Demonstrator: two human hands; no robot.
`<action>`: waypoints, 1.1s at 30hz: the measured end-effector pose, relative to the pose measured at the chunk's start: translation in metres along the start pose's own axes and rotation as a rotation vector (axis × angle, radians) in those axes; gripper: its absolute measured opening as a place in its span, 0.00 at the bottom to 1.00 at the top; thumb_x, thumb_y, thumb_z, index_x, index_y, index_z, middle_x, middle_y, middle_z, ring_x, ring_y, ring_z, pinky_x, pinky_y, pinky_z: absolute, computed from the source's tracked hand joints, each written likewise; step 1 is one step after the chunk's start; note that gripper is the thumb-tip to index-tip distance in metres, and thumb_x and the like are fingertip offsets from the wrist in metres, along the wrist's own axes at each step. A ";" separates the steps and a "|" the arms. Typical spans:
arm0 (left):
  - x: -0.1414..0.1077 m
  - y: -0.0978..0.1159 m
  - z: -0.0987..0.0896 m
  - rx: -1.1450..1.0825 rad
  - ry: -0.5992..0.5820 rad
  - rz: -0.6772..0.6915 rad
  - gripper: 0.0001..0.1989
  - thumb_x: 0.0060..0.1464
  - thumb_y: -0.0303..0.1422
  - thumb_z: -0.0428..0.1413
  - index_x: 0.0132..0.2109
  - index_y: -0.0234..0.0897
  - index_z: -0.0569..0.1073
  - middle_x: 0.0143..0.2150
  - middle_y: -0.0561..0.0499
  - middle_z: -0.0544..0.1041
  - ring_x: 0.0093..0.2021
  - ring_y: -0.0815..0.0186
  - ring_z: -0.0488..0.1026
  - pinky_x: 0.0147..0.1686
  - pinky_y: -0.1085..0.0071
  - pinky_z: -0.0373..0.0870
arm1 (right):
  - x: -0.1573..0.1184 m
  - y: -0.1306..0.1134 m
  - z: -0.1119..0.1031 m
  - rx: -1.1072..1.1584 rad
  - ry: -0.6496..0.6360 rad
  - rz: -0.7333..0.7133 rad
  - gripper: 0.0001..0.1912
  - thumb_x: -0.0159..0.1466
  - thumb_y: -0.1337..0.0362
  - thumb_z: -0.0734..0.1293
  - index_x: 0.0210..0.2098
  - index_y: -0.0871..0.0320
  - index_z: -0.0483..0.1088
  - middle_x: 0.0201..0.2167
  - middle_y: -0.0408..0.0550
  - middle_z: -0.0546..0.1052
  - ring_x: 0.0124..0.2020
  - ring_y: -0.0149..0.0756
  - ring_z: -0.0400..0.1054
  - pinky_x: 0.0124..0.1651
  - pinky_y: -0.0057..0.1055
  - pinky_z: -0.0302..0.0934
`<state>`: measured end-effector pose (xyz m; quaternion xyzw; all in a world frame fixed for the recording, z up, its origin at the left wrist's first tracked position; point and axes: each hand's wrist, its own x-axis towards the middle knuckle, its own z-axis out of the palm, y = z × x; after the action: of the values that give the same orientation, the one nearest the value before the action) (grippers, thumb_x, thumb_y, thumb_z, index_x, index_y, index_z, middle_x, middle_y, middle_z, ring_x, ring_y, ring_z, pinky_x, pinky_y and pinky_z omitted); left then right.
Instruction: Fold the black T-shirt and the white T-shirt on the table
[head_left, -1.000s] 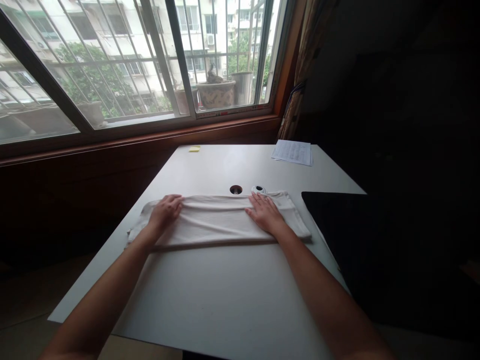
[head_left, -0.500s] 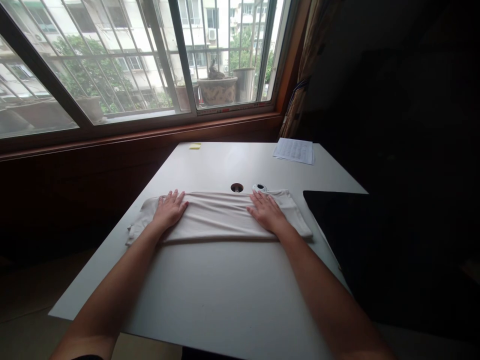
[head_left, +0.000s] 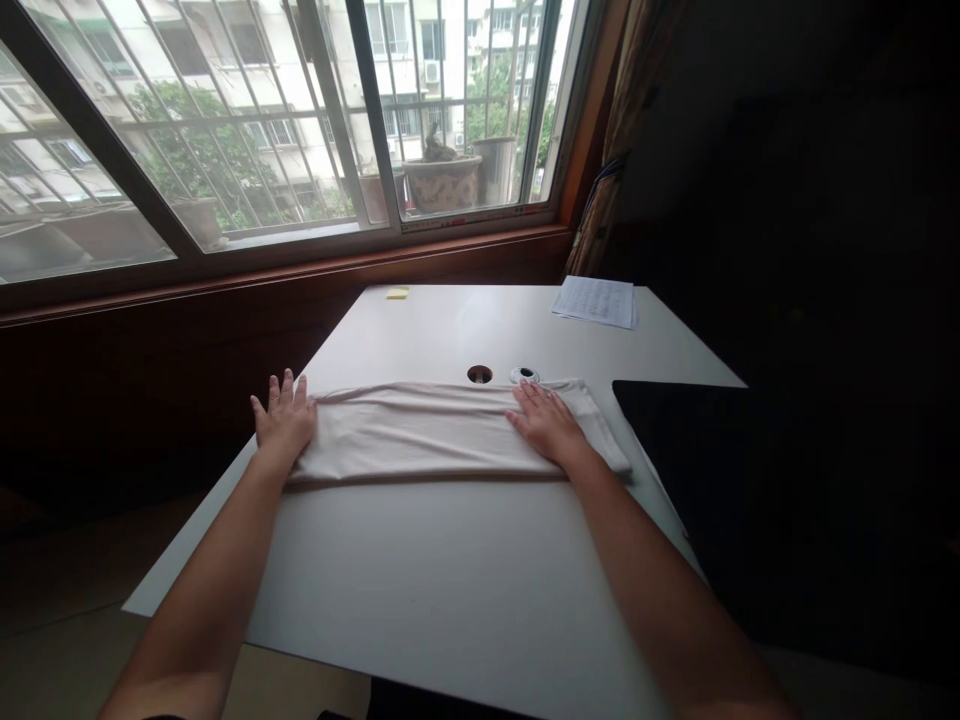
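Note:
A pale folded cloth (head_left: 420, 432) lies in a long flat strip across the white table (head_left: 450, 570), with creases running lengthwise. Over its left end rests my left hand (head_left: 285, 420), fingers spread and the palm side down, hiding that end of the cloth. My right hand (head_left: 549, 422) lies flat near the cloth's right end, its fingers stretched toward the far edge. Neither hand grips the fabric.
Just beyond the cloth are a round hole (head_left: 479, 374) and a white ring-shaped piece (head_left: 524, 374). Papers (head_left: 596, 302) and a yellow note (head_left: 397, 293) lie farther back. A black sheet-like item (head_left: 675, 430) covers the table's right side, below a barred window.
My left hand has slid left along the cloth to its left end, and its fingers are spread wider. My right hand stays at about the same place on the cloth. The view has shifted slightly.

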<state>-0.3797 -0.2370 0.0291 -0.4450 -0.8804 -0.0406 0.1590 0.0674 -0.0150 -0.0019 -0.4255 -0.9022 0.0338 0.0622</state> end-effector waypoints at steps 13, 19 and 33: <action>-0.063 0.157 -0.019 -0.183 -0.216 0.675 0.29 0.71 0.49 0.41 0.73 0.48 0.57 0.76 0.48 0.52 0.76 0.48 0.47 0.70 0.38 0.46 | -0.021 -0.050 -0.018 0.102 0.129 -0.418 0.28 0.72 0.54 0.58 0.67 0.58 0.65 0.72 0.52 0.59 0.72 0.45 0.51 0.74 0.44 0.40; -0.040 0.137 -0.002 -0.196 -0.191 0.605 0.30 0.71 0.50 0.40 0.74 0.49 0.54 0.77 0.51 0.48 0.76 0.53 0.44 0.72 0.46 0.41 | -0.017 -0.046 -0.012 0.095 -0.075 -0.306 0.33 0.74 0.43 0.51 0.73 0.48 0.53 0.77 0.46 0.45 0.76 0.44 0.38 0.75 0.48 0.34; -0.025 0.096 0.004 -0.115 -0.201 0.402 0.33 0.70 0.51 0.38 0.75 0.43 0.51 0.78 0.48 0.45 0.76 0.50 0.44 0.70 0.41 0.44 | -0.012 0.023 0.002 -0.046 0.070 0.167 0.34 0.74 0.43 0.49 0.74 0.49 0.53 0.77 0.47 0.46 0.76 0.48 0.40 0.74 0.50 0.36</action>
<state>-0.2905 -0.1984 0.0110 -0.6217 -0.7816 -0.0138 0.0500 0.0923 -0.0101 -0.0079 -0.5017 -0.8613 0.0033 0.0808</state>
